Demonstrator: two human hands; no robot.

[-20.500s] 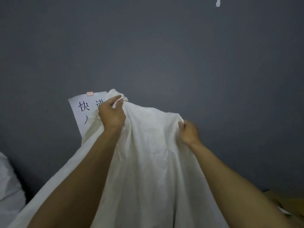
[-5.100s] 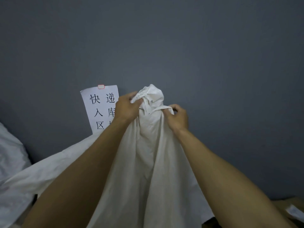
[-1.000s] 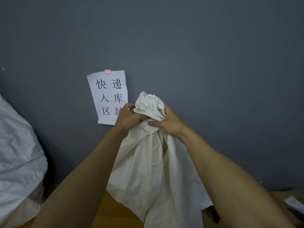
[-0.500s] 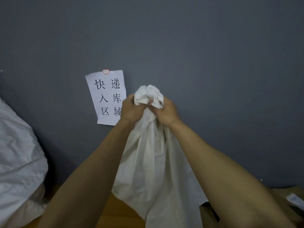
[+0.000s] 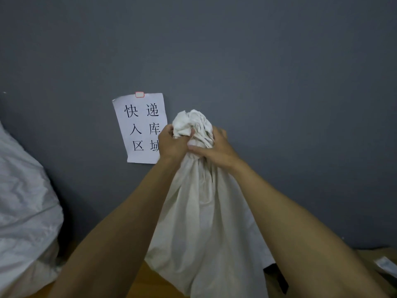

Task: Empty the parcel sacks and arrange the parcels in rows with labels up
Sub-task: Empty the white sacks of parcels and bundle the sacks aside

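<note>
Two hands, left (image 5: 171, 145), right (image 5: 217, 152), gripping limp white sack (image 5: 204, 216)

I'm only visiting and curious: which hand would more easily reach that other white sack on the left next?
Likely the left hand: it is on the side nearer the other white sack. The right hand would have to cross the bunched sack, which both hands grip now.

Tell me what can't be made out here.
Head view only.
Sack contents: opaque cloth, neck bunched in left hand and right hand.
Sign, last character: partly behind left hand.
Second sack: cut off by left edge.
Box, bottom right: cut by the edge and right arm; its label blurred.
</note>
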